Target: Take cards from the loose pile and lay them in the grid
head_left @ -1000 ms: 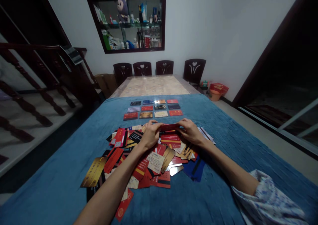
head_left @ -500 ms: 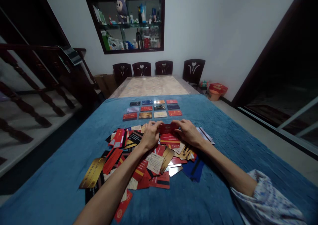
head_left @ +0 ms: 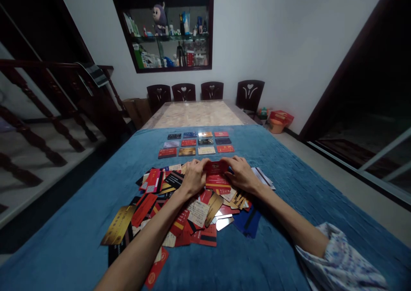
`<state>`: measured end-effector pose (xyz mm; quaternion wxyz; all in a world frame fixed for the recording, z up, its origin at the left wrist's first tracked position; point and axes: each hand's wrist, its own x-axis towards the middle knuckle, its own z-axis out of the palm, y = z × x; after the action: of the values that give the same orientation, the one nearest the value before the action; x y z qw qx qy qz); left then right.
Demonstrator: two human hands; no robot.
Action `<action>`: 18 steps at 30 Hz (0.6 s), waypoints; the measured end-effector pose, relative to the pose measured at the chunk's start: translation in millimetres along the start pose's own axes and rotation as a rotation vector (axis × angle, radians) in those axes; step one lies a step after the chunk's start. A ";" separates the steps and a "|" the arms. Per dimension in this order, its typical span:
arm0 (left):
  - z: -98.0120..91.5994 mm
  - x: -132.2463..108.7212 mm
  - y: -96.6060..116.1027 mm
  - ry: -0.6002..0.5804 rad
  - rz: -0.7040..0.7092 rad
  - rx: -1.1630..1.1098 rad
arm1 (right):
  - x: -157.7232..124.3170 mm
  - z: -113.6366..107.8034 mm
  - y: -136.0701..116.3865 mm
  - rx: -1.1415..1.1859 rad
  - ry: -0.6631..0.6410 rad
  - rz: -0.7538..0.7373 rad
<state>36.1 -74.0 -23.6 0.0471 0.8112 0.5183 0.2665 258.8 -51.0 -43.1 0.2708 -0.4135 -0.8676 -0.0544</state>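
Between my hands a dark red card is held up by its two ends, tilted on its edge; I cannot tell if it is one card or a stack. My left hand grips its left end, fingers bent. The right end is pinched in my right hand. Under and around them spreads a loose heap of plastic cards, among them a red card with a yellow stripe, a gold card and blue cards. Beyond the hands, rows of cards lie face up.
A blue cloth covers the near part of the table, whose bare stone-patterned top shows at the far end. Dark chairs stand behind it. A wooden railing runs along the left. White cards lie right of my right hand.
The red card has tipped slightly, showing more of its face. Both hands keep their hold on it. The whole view has shifted a little; the laid-out rows are unchanged.
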 end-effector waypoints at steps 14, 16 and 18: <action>-0.1 2.8 0.2 -0.022 -0.020 -0.056 | 1.4 -4.3 -4.6 -0.159 0.012 -0.036; -1.8 2.8 1.3 -0.052 -0.017 -0.043 | 0.9 -4.2 -3.1 -0.163 0.032 -0.049; -4.2 3.1 3.1 -0.078 -0.008 -0.013 | 0.6 -4.3 -1.4 -0.167 0.059 -0.061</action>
<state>37.6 -73.5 -17.7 0.0735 0.8186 0.5176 0.2379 259.3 -52.9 -39.0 0.2591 -0.4061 -0.8639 -0.1471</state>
